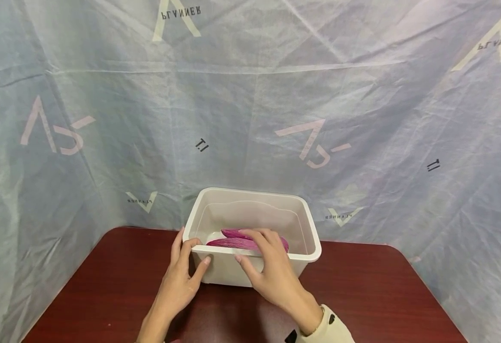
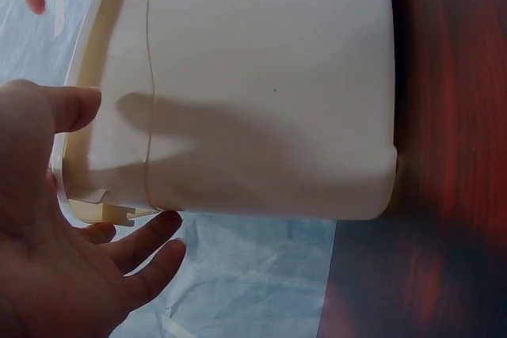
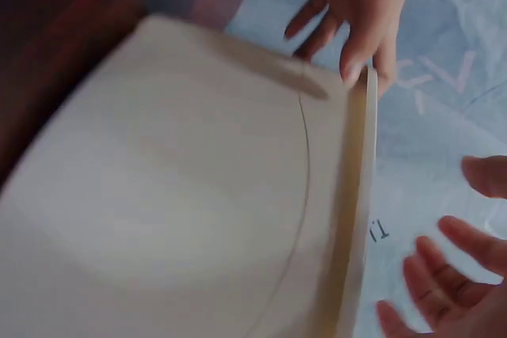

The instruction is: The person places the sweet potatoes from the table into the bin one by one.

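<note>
A white plastic bin [image 1: 226, 270] stands on the table, seen from above in the head view and from its outer wall in both wrist views. Inside it lie long magenta-purple things [image 1: 229, 243] with a streaked surface, partly hidden by the front rim and the right hand. My left hand [image 1: 178, 285] grips the bin's near left corner, thumb on the front and fingers round the side. Over the front rim hovers my right hand [image 1: 274, 271], its fingers loosely bent above the purple things. The right wrist view shows this hand [image 3: 451, 275] spread, apart from the rim.
The bin rests on a dark red wooden table [image 1: 362, 286] with rounded far corners. Behind and on both sides hangs a grey-blue printed cloth [image 1: 242, 105], close to the table's far edge. A cream sleeve [image 1: 329, 328] covers the right forearm.
</note>
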A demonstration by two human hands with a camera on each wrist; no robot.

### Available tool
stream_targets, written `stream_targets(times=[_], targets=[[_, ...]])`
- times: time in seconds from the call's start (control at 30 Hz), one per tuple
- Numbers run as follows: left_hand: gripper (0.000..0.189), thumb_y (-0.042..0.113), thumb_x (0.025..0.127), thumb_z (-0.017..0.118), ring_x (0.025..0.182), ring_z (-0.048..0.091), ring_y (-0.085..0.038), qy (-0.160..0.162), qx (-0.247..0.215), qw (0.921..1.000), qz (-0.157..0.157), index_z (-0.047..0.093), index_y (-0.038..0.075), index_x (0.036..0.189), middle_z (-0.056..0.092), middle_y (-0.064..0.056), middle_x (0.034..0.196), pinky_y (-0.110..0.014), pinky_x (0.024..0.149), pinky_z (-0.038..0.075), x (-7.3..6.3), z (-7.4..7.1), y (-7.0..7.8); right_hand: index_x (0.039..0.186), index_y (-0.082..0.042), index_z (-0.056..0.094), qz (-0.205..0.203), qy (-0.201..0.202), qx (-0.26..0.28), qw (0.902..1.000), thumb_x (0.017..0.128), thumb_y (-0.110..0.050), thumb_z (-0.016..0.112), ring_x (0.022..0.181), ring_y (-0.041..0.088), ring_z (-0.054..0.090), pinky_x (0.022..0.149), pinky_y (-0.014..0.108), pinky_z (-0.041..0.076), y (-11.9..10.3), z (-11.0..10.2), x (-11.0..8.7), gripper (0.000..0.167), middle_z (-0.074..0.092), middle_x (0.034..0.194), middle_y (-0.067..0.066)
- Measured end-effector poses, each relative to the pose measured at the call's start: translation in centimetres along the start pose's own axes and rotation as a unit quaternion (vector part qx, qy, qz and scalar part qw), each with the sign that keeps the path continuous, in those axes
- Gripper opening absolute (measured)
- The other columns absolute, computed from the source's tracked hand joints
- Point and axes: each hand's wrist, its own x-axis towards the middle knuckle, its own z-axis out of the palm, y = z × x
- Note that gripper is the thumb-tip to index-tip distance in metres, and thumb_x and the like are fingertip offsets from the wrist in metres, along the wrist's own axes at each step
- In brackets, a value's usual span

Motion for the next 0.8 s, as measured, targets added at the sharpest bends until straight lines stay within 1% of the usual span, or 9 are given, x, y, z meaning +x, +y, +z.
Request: stream_targets(times=[0.13, 0.23, 0.37, 0.47, 0.53, 0.7, 0.8], targets=[[0.039, 0.032, 0.100, 0.063, 0.135, 0.048, -0.048, 0.006, 0.003, 0.9999, 0.012, 0.045, 0.022, 0.134, 0.010, -0.017, 0.168, -0.066, 0.086, 0.050, 0.0, -0.1, 0.1, 0.129, -0.018, 0.062, -0.041, 0.018, 0.036, 0.9983, 0.088, -0.021, 0.078, 0.109, 0.013, 0.058, 0.094, 0.032, 0.047, 0.0, 0.3, -0.8, 0.044, 0.066, 0.118, -0.004], [0.040, 0.031, 0.100, 0.063, 0.134, 0.049, -0.046, 0.008, 0.004, 0.9998, 0.015, 0.044, 0.023, 0.134, 0.011, -0.017, 0.167, -0.066, 0.087, 0.050, 0.1, -0.1, 0.1, 0.128, -0.015, 0.062, -0.054, 0.012, 0.048, 0.9973, 0.087, -0.019, 0.078, 0.105, 0.014, 0.059, 0.092, 0.030, 0.049, 0.0, 0.8, -1.6, 0.044, 0.066, 0.117, -0.002], [0.040, 0.029, 0.100, 0.064, 0.134, 0.049, -0.045, 0.006, 0.004, 0.9998, 0.019, 0.044, 0.023, 0.134, 0.012, -0.017, 0.167, -0.066, 0.089, 0.049, 0.0, 0.0, 0.0, 0.128, -0.014, 0.062, -0.036, -0.014, 0.055, 0.9977, 0.087, -0.020, 0.078, 0.104, 0.015, 0.063, 0.092, 0.031, 0.052, 0.2, 1.6, -2.9, 0.044, 0.066, 0.116, -0.001], [0.040, 0.028, 0.100, 0.064, 0.133, 0.050, -0.045, 0.007, 0.003, 0.9997, 0.023, 0.044, 0.023, 0.135, 0.012, -0.017, 0.167, -0.065, 0.089, 0.050, 0.1, 0.0, -0.1, 0.129, -0.016, 0.063, -0.010, -0.039, 0.057, 0.9976, 0.088, -0.023, 0.079, 0.106, 0.012, 0.063, 0.092, 0.032, 0.052, 0.3, 2.4, -3.9, 0.045, 0.065, 0.118, -0.004], [0.041, 0.028, 0.100, 0.064, 0.132, 0.051, -0.044, 0.008, 0.004, 0.9997, 0.022, 0.044, 0.022, 0.135, 0.013, -0.016, 0.167, -0.064, 0.087, 0.050, 0.1, 0.0, 0.0, 0.129, -0.017, 0.063, 0.005, -0.056, 0.055, 0.9969, 0.088, -0.027, 0.079, 0.111, 0.010, 0.061, 0.093, 0.033, 0.052, 0.3, 2.9, -4.5, 0.045, 0.063, 0.121, -0.007], [0.041, 0.030, 0.100, 0.064, 0.132, 0.051, -0.044, 0.008, 0.008, 0.9998, 0.016, 0.045, 0.022, 0.135, 0.013, -0.016, 0.167, -0.064, 0.086, 0.051, 0.0, -0.1, 0.0, 0.130, -0.022, 0.062, 0.019, -0.095, 0.043, 0.9944, 0.090, -0.036, 0.076, 0.121, 0.009, 0.058, 0.099, 0.036, 0.052, 0.2, 4.2, -5.6, 0.045, 0.061, 0.127, -0.012], [0.041, 0.030, 0.100, 0.064, 0.133, 0.050, -0.045, 0.005, 0.006, 0.9999, 0.014, 0.045, 0.022, 0.134, 0.012, -0.015, 0.167, -0.065, 0.087, 0.050, 0.0, -0.2, 0.1, 0.130, -0.024, 0.061, 0.023, -0.112, 0.038, 0.9927, 0.092, -0.039, 0.073, 0.122, 0.011, 0.059, 0.099, 0.039, 0.052, 0.1, 4.8, -6.2, 0.043, 0.061, 0.128, -0.011]])
